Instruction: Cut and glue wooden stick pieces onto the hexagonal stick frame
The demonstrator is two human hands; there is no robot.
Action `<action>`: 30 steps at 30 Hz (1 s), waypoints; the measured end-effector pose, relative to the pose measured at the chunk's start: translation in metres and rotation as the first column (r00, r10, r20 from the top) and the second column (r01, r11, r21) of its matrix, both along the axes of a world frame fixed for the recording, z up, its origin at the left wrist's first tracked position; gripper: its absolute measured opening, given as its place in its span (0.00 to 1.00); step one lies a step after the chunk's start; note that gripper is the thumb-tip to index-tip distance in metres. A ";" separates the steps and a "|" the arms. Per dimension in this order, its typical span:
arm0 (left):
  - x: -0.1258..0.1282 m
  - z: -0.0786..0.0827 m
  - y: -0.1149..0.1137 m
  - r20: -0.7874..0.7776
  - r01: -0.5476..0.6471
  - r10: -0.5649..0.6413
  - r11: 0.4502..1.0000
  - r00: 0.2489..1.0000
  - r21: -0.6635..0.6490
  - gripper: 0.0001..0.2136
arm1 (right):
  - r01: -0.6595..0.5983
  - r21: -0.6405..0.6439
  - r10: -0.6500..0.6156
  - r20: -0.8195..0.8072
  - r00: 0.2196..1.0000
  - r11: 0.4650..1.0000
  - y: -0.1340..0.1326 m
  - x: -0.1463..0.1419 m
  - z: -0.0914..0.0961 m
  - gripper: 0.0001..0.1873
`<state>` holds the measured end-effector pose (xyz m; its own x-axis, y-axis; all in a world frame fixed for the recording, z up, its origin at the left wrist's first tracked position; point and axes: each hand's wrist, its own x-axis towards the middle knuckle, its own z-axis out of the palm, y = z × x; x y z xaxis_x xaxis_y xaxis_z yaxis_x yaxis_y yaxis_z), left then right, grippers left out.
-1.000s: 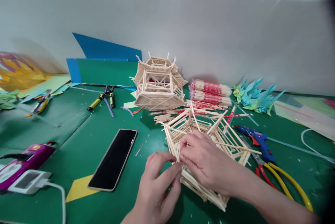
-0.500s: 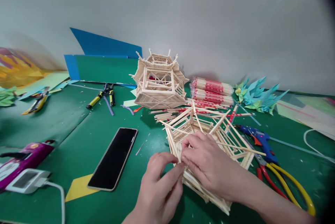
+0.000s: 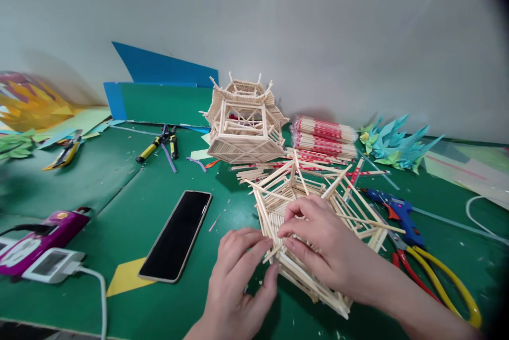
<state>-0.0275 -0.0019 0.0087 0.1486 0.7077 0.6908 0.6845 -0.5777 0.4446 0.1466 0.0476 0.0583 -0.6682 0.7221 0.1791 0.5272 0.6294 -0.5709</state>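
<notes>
A model frame of thin wooden sticks lies in front of me, its inside lined with rows of sticks. At its near-left corner, a short wooden stick pokes out between my two hands. My right hand reaches over the frame, thumb and forefinger closed around the inner end of that stick. On the outer side, my left hand has its thumb and forefinger parted, the forefinger tip beside the corner. Behind stands a tiered stick pavilion. The fingers partly hide the corner.
Wrapped stick bundles and loose sticks lie behind the frame. To the right are a blue glue gun and yellow-and-red-handled pliers. A phone, purple power strip and yellow-black pliers lie left.
My left thumb has parted from the forefinger and dropped lower. The short stick now shows at the corner, where fingers covered it before. The view has shifted slightly.
</notes>
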 end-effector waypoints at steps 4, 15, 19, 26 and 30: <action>0.000 0.001 0.001 0.027 -0.010 0.009 1.000 1.000 0.026 0.08 | -0.031 0.096 0.032 -0.011 0.999 0.995 0.001 0.003 -0.006 0.07; 0.001 -0.001 0.001 0.046 0.031 -0.031 0.999 0.998 0.010 0.07 | -0.090 0.160 0.093 -0.010 0.996 0.983 0.006 0.005 -0.009 0.08; 0.001 -0.001 0.001 0.041 0.031 -0.031 0.999 0.999 0.006 0.08 | -0.099 0.170 0.105 -0.027 0.994 0.980 0.007 0.004 -0.010 0.09; 0.001 0.001 0.003 0.054 0.052 -0.053 0.999 0.997 0.010 0.08 | -0.101 0.169 0.107 -0.030 0.994 0.980 0.006 0.005 -0.012 0.07; -0.001 -0.002 -0.001 0.025 0.018 -0.017 1.000 1.000 -0.014 0.09 | -0.078 0.177 0.089 -0.055 0.995 0.981 0.006 0.011 -0.005 0.08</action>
<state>-0.0287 -0.0030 0.0071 0.1442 0.7148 0.6843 0.6631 -0.5831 0.4693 0.1574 0.0535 0.0533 -0.7086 0.6183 0.3400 0.4355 0.7623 -0.4787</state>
